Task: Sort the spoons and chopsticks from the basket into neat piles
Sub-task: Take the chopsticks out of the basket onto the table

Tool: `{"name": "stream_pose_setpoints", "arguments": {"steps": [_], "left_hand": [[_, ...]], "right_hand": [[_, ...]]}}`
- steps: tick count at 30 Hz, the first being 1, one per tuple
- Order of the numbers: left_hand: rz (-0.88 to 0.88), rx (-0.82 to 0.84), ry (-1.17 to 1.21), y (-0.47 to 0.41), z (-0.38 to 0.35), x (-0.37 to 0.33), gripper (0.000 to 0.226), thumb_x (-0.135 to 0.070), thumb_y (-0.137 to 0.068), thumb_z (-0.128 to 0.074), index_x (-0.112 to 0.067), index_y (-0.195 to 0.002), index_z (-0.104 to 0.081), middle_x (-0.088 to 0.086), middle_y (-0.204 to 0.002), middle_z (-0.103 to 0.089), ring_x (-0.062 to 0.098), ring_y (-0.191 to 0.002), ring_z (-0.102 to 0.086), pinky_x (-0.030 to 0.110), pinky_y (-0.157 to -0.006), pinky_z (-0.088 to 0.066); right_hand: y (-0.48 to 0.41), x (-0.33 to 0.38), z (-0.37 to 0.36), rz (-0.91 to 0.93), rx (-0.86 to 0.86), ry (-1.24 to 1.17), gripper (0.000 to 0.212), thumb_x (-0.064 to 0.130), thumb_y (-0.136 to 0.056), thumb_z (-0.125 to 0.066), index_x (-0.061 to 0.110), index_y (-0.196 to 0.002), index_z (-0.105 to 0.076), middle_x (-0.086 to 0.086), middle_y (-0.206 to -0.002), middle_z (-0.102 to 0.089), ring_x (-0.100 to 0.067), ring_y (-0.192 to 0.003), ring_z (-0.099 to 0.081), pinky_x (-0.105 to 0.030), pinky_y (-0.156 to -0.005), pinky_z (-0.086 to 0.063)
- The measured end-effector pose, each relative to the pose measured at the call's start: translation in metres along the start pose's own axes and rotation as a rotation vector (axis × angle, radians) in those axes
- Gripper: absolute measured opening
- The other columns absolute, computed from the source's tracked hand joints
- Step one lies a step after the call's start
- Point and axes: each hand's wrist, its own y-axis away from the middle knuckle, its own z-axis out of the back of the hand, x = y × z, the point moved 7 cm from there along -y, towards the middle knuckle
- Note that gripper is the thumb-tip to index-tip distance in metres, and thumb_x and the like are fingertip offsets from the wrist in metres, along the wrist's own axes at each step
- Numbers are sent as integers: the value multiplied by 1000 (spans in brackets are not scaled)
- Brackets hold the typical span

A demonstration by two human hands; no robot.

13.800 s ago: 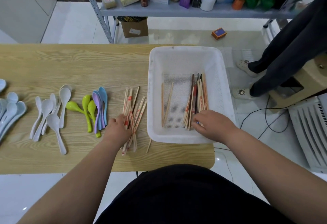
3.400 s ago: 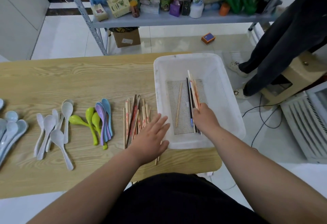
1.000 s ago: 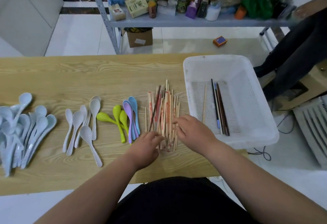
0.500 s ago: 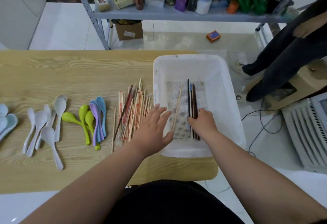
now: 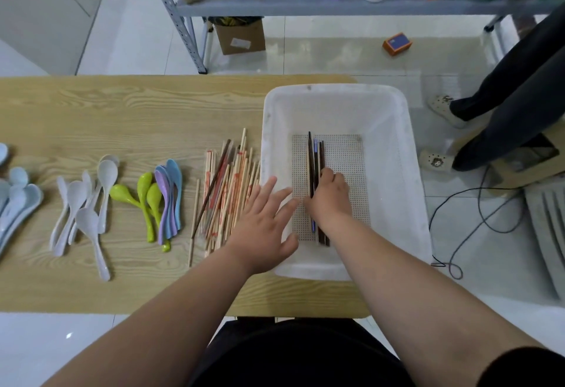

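Room: a tiled floor, a crowded metal shelf (image 5: 336,4) at the back, and a pale wooden worktop (image 5: 122,111) with a white basket (image 5: 409,172) at its right end.
Right fingers (image 5: 325,174): the right hand (image 5: 331,195) curls them round the dark chopsticks (image 5: 315,157), gripping a little nearer than mid-length.
Left fingers (image 5: 269,186): straight and spread, holding nothing. The left hand (image 5: 263,224) hangs over the basket's left wall.
Dark chopsticks: they lie side by side on the basket's mesh floor, running away from the person. They look like the last things in there.
Handling: I'd judge them light, stiff and smooth, so likely to slip past one another. A firm squeeze on the whole bundle near the middle should keep the ends level. They are hardly fragile.
Light chopsticks (image 5: 226,191): a loose, fanned pile on the worktop just left of the basket, one dark stick lying slantwise on it.
Spoons: the purple and blue spoons (image 5: 169,194), the green spoons (image 5: 143,197) and the white spoons (image 5: 88,203) lie in groups farther left.
Hard to make out: how many dark sticks there are, since the hand covers their middles. I can't tell whether the left palm touches the rim. The pale blue spoons (image 5: 15,203) are cut off by the left edge.
Beyond: someone's legs (image 5: 504,111) stand right of the basket, with a cable (image 5: 477,218) on the floor.
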Motion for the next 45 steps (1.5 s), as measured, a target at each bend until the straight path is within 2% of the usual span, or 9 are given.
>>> {"name": "stream_pose_setpoints", "arguments": {"steps": [5, 13, 20, 27, 31, 37, 40, 42, 45], "left_hand": [[12, -17, 9, 0, 0, 2, 62, -42, -87, -55, -16, -143, -51, 4, -150, -43, 30, -154, -8, 55, -123, -14], [18, 26, -9, 1, -1, 2, 61, -43, -89, -46, -18, -145, -47, 4, -152, -40, 30, -155, -3, 52, -125, -7], [20, 62, -24, 0, -1, 1, 63, -44, -89, -41, -17, -145, -46, 6, -153, -39, 32, -155, -2, 51, -125, -3], [11, 136, -44, -2, 1, 3, 71, -50, -90, -32, -15, -151, -39, 7, -162, -26, 28, -155, 6, 45, -124, 7], [-16, 161, -27, 5, 2, 10, 72, -52, -93, -31, -16, -155, -32, 7, -166, -16, 24, -155, 10, 42, -124, 4], [-61, 185, 30, 35, 9, 31, 75, -56, -98, -25, -14, -159, -19, 0, -168, -3, 16, -154, 11, 39, -126, -6], [7, 210, 114, 57, 12, 51, 78, -55, -98, -29, -15, -160, -3, -1, -168, 5, 14, -154, 4, 32, -125, -6], [94, 244, 139, 77, 9, 72, 78, -51, -98, -37, -15, -161, -6, 1, -168, -1, 16, -154, -8, 28, -123, -10], [168, 242, 101, 112, 3, 108, 75, -49, -92, -39, -11, -156, -31, 11, -160, -29, 29, -144, -36, 42, -117, -34]], "right_hand": [[0, -20, 4, -110, 95, 31, 52, 19, -88, -69, 9, -133, -42, -14, -123, -53, -32, -109, -58, -38, -81, -51], [8, -24, 2, -146, 133, 121, 29, 15, -91, -63, 12, -119, -55, -6, -100, -61, -24, -82, -55, -33, -67, -45], [16, -23, 2, -123, 94, 161, 25, 13, -96, -54, 10, -121, -56, -10, -114, -64, -29, -102, -64, -34, -73, -45], [24, -33, 3, -135, 120, 194, 25, 9, -93, -55, 13, -116, -64, -5, -100, -62, -24, -82, -55, -32, -69, -46], [27, -34, 6, -84, 113, 171, 26, 13, -94, -54, 10, -119, -61, -5, -98, -56, -25, -83, -54, -32, -69, -45], [35, -29, 22, -52, 69, 36, 25, 24, -101, -46, 7, -119, -54, -7, -100, -55, -25, -81, -60, -34, -65, -49], [45, -8, 37, -51, 37, -210, 17, 25, -103, -44, 11, -109, -52, -7, -98, -64, -21, -80, -66, -39, -69, -56], [55, 20, 47, -40, 11, -392, 15, 24, -104, -45, 12, -103, -53, -5, -96, -68, -15, -77, -68, -33, -63, -54], [68, 83, 51, 35, 27, -573, 12, 21, -103, -47, 11, -100, -53, -6, -96, -70, -15, -77, -71, -29, -65, -58]]}}
